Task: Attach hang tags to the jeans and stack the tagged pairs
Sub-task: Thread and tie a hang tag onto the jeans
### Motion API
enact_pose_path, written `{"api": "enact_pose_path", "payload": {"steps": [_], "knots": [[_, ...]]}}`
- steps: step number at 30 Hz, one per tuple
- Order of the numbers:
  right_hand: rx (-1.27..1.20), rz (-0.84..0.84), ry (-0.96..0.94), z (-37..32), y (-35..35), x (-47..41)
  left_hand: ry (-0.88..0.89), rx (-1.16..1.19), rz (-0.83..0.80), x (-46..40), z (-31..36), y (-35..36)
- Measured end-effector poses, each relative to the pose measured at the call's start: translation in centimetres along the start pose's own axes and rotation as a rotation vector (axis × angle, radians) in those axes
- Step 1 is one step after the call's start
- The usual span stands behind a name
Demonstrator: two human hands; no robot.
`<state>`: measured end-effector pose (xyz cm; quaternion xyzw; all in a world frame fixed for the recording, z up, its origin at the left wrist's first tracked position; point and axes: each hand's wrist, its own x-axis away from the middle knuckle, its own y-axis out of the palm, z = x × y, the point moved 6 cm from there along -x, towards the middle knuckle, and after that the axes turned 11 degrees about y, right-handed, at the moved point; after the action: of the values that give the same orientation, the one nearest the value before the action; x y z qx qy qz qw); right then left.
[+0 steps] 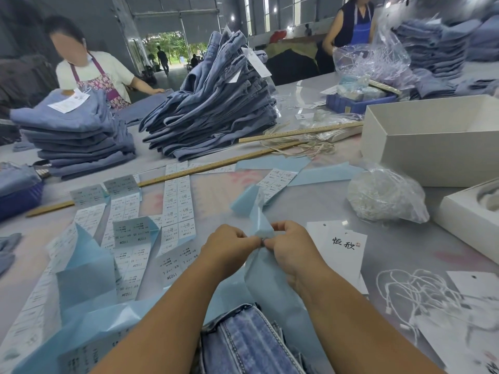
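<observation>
While folded jeans [243,344] lie at the near edge of the counter [405,247] between the forearms, both hands meet just above them over a strip of pale blue backing paper [266,268]. The left hand [229,245] has its fingers curled and its grip pinched on the strip's top edge, and the right hand [290,247] pinches the same spot, fingertips of the two hands touching; whatever small piece sits between them is too small to tell. The strip rises behind the hands and hangs down in front toward the jeans. Just right of the right hand lies a white hang tag [341,249] with black characters, and nearer, to the right, a tangle of white strings [415,292] on more white cards. Left of the hands, sheets of size stickers [178,201] on blue backing spread over the counter. Farther right sits a clear bag [383,195] of pale loops, beside an open white box [432,139]. Two long wooden rulers [216,166] cross the middle of the counter. Beyond them stand a leaning jeans pile [213,103] and, to the left, a neat stack [78,133] with a white tag on top. A person in a floral apron [100,79] stands behind that stack, and another in a blue apron [351,28] at the far right.
</observation>
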<state>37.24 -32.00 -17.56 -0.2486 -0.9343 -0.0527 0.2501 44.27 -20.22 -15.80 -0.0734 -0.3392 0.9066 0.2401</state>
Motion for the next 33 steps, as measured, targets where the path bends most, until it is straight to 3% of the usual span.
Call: {"api": "enact_pose_path", "payload": {"steps": [6,10,14,17,23,27,33], "knots": [[-0.089,-0.04,0.073,1.5,0.5,-0.4,-0.131,0.153,-0.07,0.2,-1.2,-0.2],[-0.134,-0.025,0.076,1.4,0.2,-0.7,-0.16,0.087,-0.017,0.5,-1.5,-0.9],[-0.142,-0.014,0.05,1.0,-0.3,-0.9,-0.039,0.136,0.001,0.5,-0.7,-1.0],[-0.159,-0.024,0.071,1.1,-0.5,-1.0,0.128,0.032,0.028,0.6,0.5,-0.9],[-0.198,-0.071,0.052,0.9,-0.9,-1.1,0.409,0.078,0.021,1.4,2.7,-1.6],[-0.193,-0.151,0.028,0.3,-1.2,-1.2,0.457,0.046,-0.061,1.9,3.4,-1.4],[-0.097,-0.183,0.051,0.0,-1.5,-1.5,0.54,-0.075,-0.048,2.1,4.3,-1.7]]}}
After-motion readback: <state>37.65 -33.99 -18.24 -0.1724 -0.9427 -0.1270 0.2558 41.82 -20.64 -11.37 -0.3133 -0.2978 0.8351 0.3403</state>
